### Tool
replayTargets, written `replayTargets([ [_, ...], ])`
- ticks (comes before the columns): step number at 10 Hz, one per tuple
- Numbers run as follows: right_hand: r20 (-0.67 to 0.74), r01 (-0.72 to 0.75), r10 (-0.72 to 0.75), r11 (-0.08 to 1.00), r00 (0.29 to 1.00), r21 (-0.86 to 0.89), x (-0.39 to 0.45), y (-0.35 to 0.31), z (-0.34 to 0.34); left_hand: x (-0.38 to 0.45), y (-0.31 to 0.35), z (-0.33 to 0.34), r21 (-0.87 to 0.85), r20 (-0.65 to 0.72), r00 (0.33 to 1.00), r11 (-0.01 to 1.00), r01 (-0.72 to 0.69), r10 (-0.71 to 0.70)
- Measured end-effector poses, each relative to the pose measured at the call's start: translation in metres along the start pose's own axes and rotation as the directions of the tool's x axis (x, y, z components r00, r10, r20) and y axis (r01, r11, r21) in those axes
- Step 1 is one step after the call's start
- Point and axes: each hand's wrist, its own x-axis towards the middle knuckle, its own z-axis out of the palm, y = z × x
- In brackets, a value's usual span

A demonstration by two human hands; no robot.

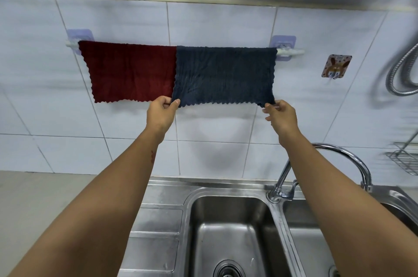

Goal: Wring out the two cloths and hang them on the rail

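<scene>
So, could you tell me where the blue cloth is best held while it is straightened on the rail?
Grip the blue cloth at its two bottom corners, coming from below. It hangs flat over the rail with its scalloped lower edge free. The left hand and right hand already pinch those corners. The red cloth butts against its left edge, so side approaches are crowded.

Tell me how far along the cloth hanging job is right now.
Done: the dark red cloth hangs spread over the white wall rail, untouched. The dark blue cloth is also draped over the rail, right beside it. In hand: the left hand and right hand each pinch a bottom corner of the blue cloth, pulling it flat. Left: only letting go. The steel sink below holds no cloth.
</scene>
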Motion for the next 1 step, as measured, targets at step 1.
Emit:
replayTargets([
  [1, -0.025, -0.061, 0.061, 0.998, 0.998, 0.003, -0.0086, 0.0054, -0.0059, -0.0036, -0.0088, -0.0018, 0.071, -0.022, 0.998, 0.996, 0.06, -0.059],
])
